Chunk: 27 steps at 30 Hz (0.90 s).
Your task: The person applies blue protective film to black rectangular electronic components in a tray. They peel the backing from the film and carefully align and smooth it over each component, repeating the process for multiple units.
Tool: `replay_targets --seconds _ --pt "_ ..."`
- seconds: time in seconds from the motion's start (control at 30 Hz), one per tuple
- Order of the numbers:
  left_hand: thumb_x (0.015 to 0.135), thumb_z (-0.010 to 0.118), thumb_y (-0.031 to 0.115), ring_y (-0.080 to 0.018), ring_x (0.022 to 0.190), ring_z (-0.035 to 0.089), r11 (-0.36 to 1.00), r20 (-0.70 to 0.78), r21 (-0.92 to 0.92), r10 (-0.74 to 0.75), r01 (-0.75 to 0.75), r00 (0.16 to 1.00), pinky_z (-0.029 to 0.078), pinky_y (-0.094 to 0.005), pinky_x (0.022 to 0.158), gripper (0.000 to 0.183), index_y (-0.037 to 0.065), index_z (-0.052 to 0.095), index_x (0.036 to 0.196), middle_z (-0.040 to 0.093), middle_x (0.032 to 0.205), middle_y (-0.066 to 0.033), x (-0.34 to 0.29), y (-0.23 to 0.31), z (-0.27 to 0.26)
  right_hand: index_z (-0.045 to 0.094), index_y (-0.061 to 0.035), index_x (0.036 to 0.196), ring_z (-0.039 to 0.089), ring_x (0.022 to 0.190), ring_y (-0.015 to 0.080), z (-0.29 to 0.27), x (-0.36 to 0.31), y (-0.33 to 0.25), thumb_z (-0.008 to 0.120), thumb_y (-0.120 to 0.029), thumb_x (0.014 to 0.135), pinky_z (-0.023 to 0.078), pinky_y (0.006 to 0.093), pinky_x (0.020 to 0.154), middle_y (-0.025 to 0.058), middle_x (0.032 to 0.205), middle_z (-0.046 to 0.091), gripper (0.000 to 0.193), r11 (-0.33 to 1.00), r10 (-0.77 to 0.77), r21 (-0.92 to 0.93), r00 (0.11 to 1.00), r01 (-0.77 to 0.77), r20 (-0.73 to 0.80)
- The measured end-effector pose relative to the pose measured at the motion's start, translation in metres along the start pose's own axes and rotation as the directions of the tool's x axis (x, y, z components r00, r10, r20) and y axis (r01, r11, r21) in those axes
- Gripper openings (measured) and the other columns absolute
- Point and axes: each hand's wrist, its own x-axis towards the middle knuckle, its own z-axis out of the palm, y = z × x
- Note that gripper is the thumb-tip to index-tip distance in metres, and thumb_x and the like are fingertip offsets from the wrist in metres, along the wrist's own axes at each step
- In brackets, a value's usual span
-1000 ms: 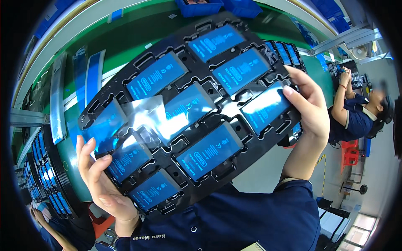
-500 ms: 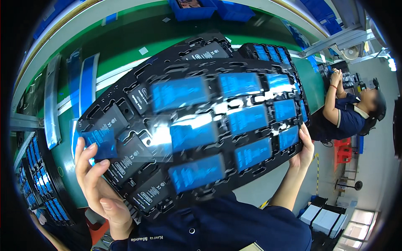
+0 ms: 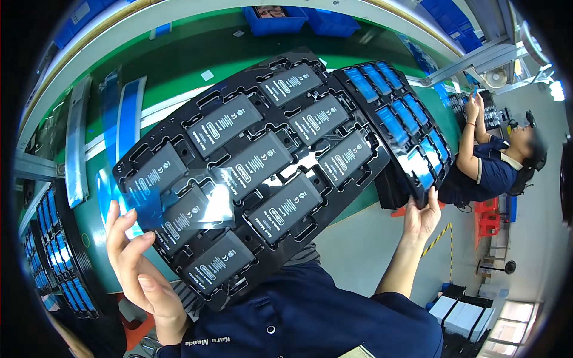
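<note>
My right hand (image 3: 422, 218) grips the near edge of a black tray (image 3: 391, 156) with several blue-faced flat battery cells (image 3: 412, 113) in it, held tilted at the right. Left of it a larger black tray (image 3: 286, 179) lies with several dark grey flat battery cells (image 3: 285, 207) in its pockets, their printed faces up. My left hand (image 3: 140, 262) is beside that tray's left edge, fingers bent and apart. At its fingertips is a clear film with a blue end (image 3: 209, 209), which overlaps the leftmost cells. How the fingers pinch it is partly hidden.
Blue bins (image 3: 274, 24) stand at the far side of the green bench (image 3: 221, 56). Long blue-and-clear strips (image 3: 128, 113) lie at the left. A stack of trays with blue-faced cells (image 3: 62, 262) sits at lower left. Another person (image 3: 489, 149) works at the right.
The tray of blue-faced cells has moved right from above the larger tray, carried by my right hand. The grey cells beneath are now uncovered. My left hand and the film have hardly moved.
</note>
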Motion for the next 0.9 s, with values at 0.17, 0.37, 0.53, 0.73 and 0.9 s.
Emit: replay_targets --seconds 0.17,0.37,0.53,0.73,0.9 --pt "0.097 0.032 0.034 -0.0431 0.13 0.036 0.999 0.052 -0.014 0.041 -0.04 0.998 0.025 -0.0511 0.106 0.043 -0.002 0.057 0.097 0.05 0.123 -0.0247 -0.003 -0.006 -0.008 0.048 0.0019 0.118 0.06 0.102 0.0219 0.01 -0.012 0.02 0.054 -0.002 0.091 0.048 0.0371 0.094 0.0115 0.112 0.059 0.027 0.982 -0.128 -0.134 0.991 0.132 0.041" --pt "0.097 0.035 0.032 -0.0435 0.13 0.035 0.999 0.075 -0.04 0.037 -0.034 0.997 0.022 -0.0529 0.107 0.041 -0.001 0.058 0.095 0.05 0.124 -0.0242 -0.002 -0.005 -0.004 0.042 0.0025 0.132 0.049 0.071 0.0043 0.019 -0.042 0.031 0.065 -0.012 0.088 0.041 0.0181 0.061 -0.0029 0.078 0.047 0.052 0.542 -0.341 -0.8 0.937 0.257 0.071" --pt "0.095 0.039 0.03 -0.0437 0.13 0.035 0.997 0.083 -0.07 0.033 -0.027 0.996 0.019 -0.054 0.108 0.037 -0.001 0.058 0.093 0.05 0.124 -0.0239 -0.004 -0.004 0.0 0.057 -0.0003 0.122 0.038 0.056 0.0065 0.02 -0.049 0.014 0.07 -0.023 0.082 0.034 0.0221 0.054 -0.0022 0.06 0.038 0.048 -0.253 -0.255 -0.934 0.914 0.253 0.316" --pt "0.094 0.039 0.02 -0.0434 0.131 0.034 0.996 0.043 -0.073 0.049 -0.046 0.998 0.018 -0.0537 0.109 0.028 -0.002 0.057 0.092 0.049 0.125 -0.0241 -0.007 0.0 0.003 0.056 -0.0094 0.125 0.041 0.121 0.0391 0.057 -0.045 0.039 0.068 -0.027 0.081 0.031 0.0484 0.102 0.0209 0.13 0.046 0.049 -0.517 0.0 -0.49 0.573 0.701 0.82" --pt "0.093 0.04 0.013 -0.0421 0.125 0.041 0.981 -0.05 -0.161 0.098 -0.105 0.994 0.022 -0.0534 0.108 0.023 -0.004 0.055 0.091 0.051 0.119 -0.0244 -0.021 -0.013 -0.019 0.044 -0.0186 0.137 0.038 0.128 0.042 0.05 -0.011 0.051 0.061 -0.04 0.084 0.026 0.0588 0.104 0.0176 0.142 0.039 0.06 -0.678 0.13 -0.445 0.692 0.585 0.71"
